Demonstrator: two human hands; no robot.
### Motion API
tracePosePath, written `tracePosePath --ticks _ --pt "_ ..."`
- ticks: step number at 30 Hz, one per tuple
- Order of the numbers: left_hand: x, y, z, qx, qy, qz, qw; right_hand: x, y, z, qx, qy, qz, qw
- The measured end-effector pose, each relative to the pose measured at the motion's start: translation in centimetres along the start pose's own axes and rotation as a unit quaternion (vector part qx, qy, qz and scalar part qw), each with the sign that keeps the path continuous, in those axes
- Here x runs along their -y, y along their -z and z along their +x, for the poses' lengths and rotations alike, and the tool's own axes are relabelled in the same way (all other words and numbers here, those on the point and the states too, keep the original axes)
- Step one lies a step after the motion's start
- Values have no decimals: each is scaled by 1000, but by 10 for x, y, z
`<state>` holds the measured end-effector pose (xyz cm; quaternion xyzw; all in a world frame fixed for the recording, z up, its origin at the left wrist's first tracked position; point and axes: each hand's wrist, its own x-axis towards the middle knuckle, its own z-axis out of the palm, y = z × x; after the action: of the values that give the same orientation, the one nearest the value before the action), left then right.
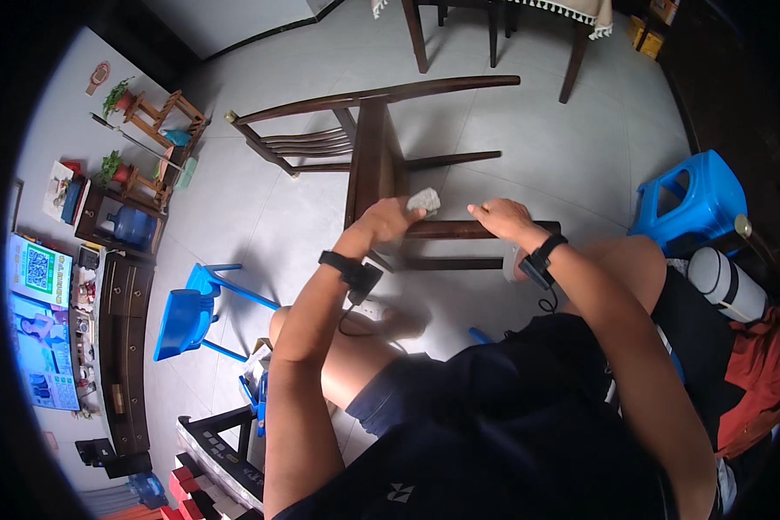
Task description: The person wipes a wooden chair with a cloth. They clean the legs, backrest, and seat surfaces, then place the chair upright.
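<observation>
A dark wooden chair (pixel 369 146) lies on its side on the tiled floor, its slatted back to the left and its legs pointing right. My left hand (pixel 389 220) grips a crumpled greyish cloth or pad (pixel 424 202) near the chair's seat, just above the nearest leg. Farther right, my right hand (pixel 504 218) rests on that same leg (pixel 447 229), close to its end, with the fingers curled over the wood. Both wrists wear black straps with small devices.
A blue plastic stool (pixel 692 198) stands at the right, near a grey-white cylindrical bag (pixel 728 285). A small blue chair (pixel 198 312) is on the left. A cloth-covered table (pixel 552 8) stands beyond. A broom (pixel 136 142) leans by wooden plant stands.
</observation>
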<state>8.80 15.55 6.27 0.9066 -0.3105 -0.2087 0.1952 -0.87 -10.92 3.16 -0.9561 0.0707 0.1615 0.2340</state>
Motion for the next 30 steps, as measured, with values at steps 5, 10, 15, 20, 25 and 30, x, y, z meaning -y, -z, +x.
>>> tracePosePath --ticks 5,10,15,20,25,30 --pt "41 108 27 -60 -3 -320 946 34 -16 11 -70 83 78 991" --pt "88 196 77 -281 15 -236 930 51 -36 16 -84 154 36 984" --pt "119 163 188 -377 19 31 926 51 -34 11 -113 187 54 974" --pt "146 72 248 -287 0 115 951 52 -28 16 -108 175 41 978" --pt "147 70 244 -277 -11 167 946 56 -25 16 -113 187 62 974" --pt "132 54 204 -264 -56 224 936 55 -24 13 -126 190 57 972"
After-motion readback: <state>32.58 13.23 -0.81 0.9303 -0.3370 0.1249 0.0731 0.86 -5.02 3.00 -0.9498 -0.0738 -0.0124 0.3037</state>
